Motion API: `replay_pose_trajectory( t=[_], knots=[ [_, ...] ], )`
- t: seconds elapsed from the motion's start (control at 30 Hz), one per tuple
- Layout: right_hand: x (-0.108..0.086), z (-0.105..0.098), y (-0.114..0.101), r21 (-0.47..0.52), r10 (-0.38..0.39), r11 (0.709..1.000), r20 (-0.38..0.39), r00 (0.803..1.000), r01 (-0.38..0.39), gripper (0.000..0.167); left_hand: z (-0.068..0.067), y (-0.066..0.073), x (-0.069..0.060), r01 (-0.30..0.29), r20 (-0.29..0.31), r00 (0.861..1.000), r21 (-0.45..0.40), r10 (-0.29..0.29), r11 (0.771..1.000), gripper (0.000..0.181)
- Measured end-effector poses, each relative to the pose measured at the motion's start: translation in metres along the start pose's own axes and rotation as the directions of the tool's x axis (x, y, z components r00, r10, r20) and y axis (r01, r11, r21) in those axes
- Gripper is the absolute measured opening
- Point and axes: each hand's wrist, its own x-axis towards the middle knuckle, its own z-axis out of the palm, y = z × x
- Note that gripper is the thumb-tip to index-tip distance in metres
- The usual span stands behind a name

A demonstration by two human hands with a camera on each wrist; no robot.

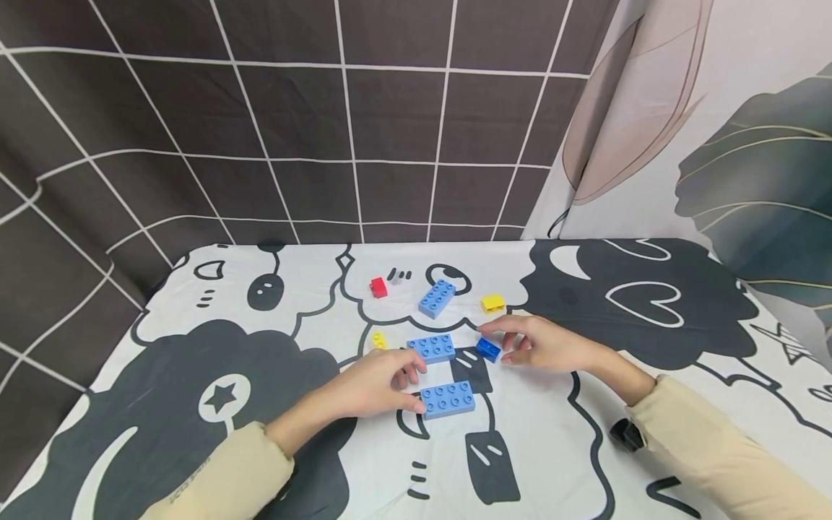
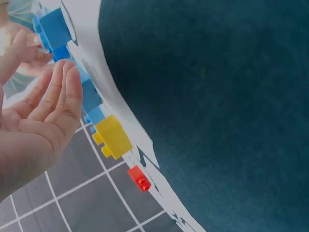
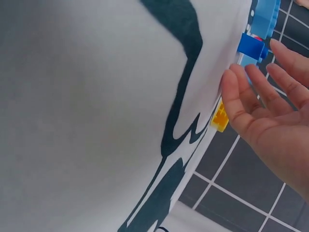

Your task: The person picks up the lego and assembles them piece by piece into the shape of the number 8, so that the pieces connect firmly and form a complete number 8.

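Observation:
In the head view, my left hand [image 1: 373, 383] hovers at the left ends of two light blue building bricks, the nearer one [image 1: 448, 399] and the middle one [image 1: 432, 349]. Its thumb tip is close to the nearer brick; whether they touch I cannot tell. My right hand [image 1: 549, 343] is beside a small dark blue brick [image 1: 487, 349], fingers loosely bent and nothing gripped. The right wrist view has that dark blue brick [image 3: 252, 46] just beyond the fingertips. Relaxed fingers of the left hand [image 2: 43, 113] appear in the left wrist view, near a yellow brick [image 2: 113, 137].
Farther back lie a third light blue brick [image 1: 437, 298], a red brick [image 1: 378, 287] and a yellow brick [image 1: 492, 302]. A smaller yellow brick [image 1: 379, 340] sits just beyond the left hand. A dark gridded cloth [image 1: 396, 123] hangs behind the patterned tablecloth [image 1: 546, 448].

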Motion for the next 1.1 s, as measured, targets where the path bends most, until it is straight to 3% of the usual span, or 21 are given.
replay_pose_trajectory(
  t=[0.3,0.73,1.1],
  knots=[
    [0.0027,0.0036,0.0030,-0.007,-0.018,1.000,0.010,1.000,0.018,0.043,0.0086,-0.0016,0.0035,-0.002,0.010,1.000,0.018,0.002,1.000,0.033],
    [0.0047,0.0063,0.0029,-0.077,-0.050,0.996,-0.020,0.999,0.048,0.036,0.0108,0.0040,0.0035,-0.022,0.009,1.000,0.081,0.022,0.996,0.034],
    [0.0049,0.0065,-0.0011,-0.081,0.046,0.996,-0.041,0.998,-0.049,0.034,0.0107,-0.0007,0.0041,-0.010,-0.007,1.000,0.055,0.011,0.998,0.028]
  ],
)
